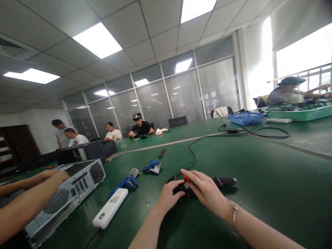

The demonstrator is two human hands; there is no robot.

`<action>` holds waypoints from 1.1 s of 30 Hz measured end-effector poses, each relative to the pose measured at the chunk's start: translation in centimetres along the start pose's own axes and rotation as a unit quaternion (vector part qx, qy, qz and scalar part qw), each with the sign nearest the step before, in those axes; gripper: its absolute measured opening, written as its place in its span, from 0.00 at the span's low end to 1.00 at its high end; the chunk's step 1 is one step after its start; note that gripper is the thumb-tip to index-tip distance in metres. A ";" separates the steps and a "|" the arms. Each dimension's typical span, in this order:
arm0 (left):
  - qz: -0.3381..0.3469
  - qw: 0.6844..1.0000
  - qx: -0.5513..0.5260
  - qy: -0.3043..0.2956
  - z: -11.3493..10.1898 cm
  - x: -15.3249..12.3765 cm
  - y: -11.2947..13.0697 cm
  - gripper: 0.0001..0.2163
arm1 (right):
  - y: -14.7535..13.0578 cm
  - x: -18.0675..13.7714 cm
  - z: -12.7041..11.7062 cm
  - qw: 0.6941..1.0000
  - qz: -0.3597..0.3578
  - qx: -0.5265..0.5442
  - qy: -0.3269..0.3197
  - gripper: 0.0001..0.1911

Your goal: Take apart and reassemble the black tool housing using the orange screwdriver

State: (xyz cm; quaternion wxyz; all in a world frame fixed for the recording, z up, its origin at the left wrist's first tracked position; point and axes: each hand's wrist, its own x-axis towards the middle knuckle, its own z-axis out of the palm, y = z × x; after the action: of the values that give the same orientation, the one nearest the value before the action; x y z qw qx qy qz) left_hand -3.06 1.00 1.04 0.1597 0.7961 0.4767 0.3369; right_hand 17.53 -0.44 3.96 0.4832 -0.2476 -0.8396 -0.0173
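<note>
A black electric screwdriver [220, 182] with an orange switch lies on the green table [259, 180], its bit pointing right. My right hand [204, 190] rests over its body, fingers curled on it. My left hand [168, 197] grips its left end between thumb and fingers. A black cable [193, 155] runs from the tool away across the table.
A white power bank [110, 209] lies left of my hands. Blue-and-grey gloves [153, 166] lie beyond it. Another person's arms [31, 193] rest on an open computer case [70, 193] at left. Several people sit at the far end. Blue [246, 118] and green [303, 112] baskets stand at right.
</note>
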 end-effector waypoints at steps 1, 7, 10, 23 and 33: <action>-0.002 1.000 -0.001 -0.001 0.0 0.0 0.0 0.20 | 0.0 0.0 0.0 1.000 0.002 0.002 -0.001 0.25; -0.016 1.000 0.012 -0.010 -0.1 0.0 0.6 0.18 | -0.3 -0.1 -0.1 1.000 -0.009 0.009 -0.014 0.25; -0.015 1.000 0.013 -0.010 -0.1 0.0 0.6 0.18 | -0.2 -0.2 0.2 1.000 -0.011 0.004 -0.005 0.24; -0.005 1.000 0.007 -0.009 0.0 0.0 0.1 0.19 | -0.3 -0.1 0.0 1.000 0.006 0.008 0.005 0.22; -0.003 1.000 -0.006 -0.008 0.0 0.0 0.2 0.15 | -0.7 -1.1 -0.1 0.995 -0.080 -0.027 0.052 0.30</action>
State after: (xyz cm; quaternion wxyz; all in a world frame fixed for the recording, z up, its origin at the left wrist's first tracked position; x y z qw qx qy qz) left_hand -2.95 0.86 1.15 0.1689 0.7964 0.4757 0.3330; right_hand 17.80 -1.51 3.23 0.5159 -0.1919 -0.8298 -0.0914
